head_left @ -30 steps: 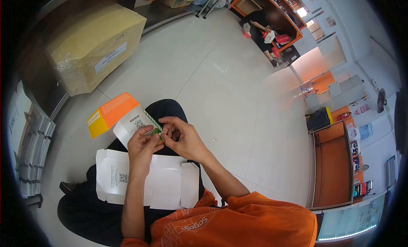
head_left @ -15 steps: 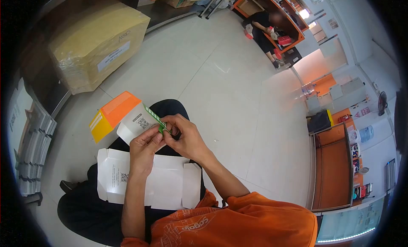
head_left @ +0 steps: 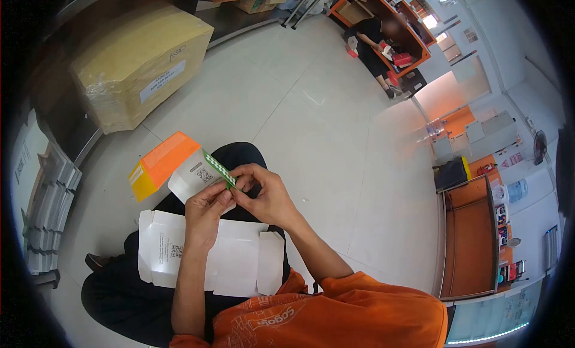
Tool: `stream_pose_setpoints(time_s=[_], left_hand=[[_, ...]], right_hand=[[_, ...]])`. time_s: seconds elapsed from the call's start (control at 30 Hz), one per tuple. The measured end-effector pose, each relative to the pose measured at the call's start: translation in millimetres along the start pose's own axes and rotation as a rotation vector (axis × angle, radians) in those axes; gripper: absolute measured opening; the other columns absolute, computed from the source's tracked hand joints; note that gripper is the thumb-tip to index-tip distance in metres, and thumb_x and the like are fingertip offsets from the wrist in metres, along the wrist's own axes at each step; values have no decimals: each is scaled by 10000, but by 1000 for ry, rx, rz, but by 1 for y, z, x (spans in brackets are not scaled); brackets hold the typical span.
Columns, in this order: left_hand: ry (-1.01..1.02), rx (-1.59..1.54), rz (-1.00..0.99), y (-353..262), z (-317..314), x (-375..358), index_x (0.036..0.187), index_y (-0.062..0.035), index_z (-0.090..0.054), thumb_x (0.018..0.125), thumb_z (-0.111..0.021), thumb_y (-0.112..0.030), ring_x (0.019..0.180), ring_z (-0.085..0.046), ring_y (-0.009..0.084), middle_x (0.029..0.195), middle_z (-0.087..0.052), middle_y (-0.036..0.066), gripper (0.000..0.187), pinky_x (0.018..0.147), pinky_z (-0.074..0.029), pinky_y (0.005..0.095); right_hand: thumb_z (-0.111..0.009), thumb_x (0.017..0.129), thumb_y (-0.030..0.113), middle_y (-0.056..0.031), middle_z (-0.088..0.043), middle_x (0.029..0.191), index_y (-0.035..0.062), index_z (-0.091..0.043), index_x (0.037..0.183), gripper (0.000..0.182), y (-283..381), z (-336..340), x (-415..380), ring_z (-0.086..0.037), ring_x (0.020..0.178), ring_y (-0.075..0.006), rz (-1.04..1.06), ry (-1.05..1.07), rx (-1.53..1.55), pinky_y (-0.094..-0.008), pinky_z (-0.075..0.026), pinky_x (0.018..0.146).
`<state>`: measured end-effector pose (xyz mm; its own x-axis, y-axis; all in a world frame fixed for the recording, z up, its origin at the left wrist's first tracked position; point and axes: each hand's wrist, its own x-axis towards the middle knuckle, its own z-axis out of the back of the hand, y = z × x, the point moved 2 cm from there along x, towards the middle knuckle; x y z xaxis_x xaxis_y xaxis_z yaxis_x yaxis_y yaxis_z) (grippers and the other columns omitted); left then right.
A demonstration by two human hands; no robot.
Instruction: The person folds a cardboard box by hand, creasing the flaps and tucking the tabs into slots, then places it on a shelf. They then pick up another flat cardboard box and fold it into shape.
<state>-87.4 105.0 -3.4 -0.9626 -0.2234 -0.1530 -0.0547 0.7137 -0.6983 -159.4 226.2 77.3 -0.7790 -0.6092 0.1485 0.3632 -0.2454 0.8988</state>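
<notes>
The left hand (head_left: 206,211) and right hand (head_left: 268,197) pinch the printed carton (head_left: 190,175) at its green strip's near end, seemingly to steady that narrow edge; the flat carton blank (head_left: 233,249) lies across the lap (head_left: 120,297), which supports it.

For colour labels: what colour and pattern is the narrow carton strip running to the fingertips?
The narrow carton strip is green with white markings; head view.

Orange, yellow and white panels mark my folding carton (head_left: 171,156), its QR code (head_left: 205,175) black, its green edge strip (head_left: 219,168) patterned in white. Grey print dots my white carton blank (head_left: 233,258); my orange T-shirt (head_left: 365,303) bears pale line graphics.
</notes>
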Motion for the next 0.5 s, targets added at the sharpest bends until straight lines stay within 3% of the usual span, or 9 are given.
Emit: stream_pose_setpoints(time_s=[0.13, 0.2, 0.3, 0.5], left_hand=[[-13, 0, 9, -3, 1, 2, 1170, 41, -637, 922, -635, -25, 958, -663, 188, 1119, -661, 141, 256, 853, -582, 306], [13, -107, 0, -2, 2, 1, 1174, 42, -634, 922, -636, -22, 955, -663, 185, 1102, -666, 136, 260, 867, -574, 304], [40, -182, -47, -5, 2, 1, 1165, 46, -636, 916, -641, -15, 949, -663, 182, 1085, -672, 129, 257, 866, -569, 302], [5, -162, -62, -9, 5, 0, 1134, 42, -650, 911, -646, -10, 947, -660, 170, 1071, -677, 122, 230, 856, -564, 292]], right_hand=[[-731, 807, -1, -73, -657, 815, 2, -649, 948, 163, -6, 2, 0, -613, 707, -121, -33, -52, 31, -270, -509, 666], [-738, 809, 0, -84, -671, 831, -13, -654, 831, 88, 0, 1, -1, -645, 731, -139, 64, -100, 43, -278, -526, 669], [-735, 803, -16, -101, -678, 840, -22, -653, 813, 82, 9, -3, 1, -662, 742, -162, 195, -137, 4, -282, -533, 669], [-735, 785, -29, -116, -674, 824, -30, -657, 810, 81, 18, -8, 5, -665, 728, -194, 257, -104, -60, -285, -535, 664]])
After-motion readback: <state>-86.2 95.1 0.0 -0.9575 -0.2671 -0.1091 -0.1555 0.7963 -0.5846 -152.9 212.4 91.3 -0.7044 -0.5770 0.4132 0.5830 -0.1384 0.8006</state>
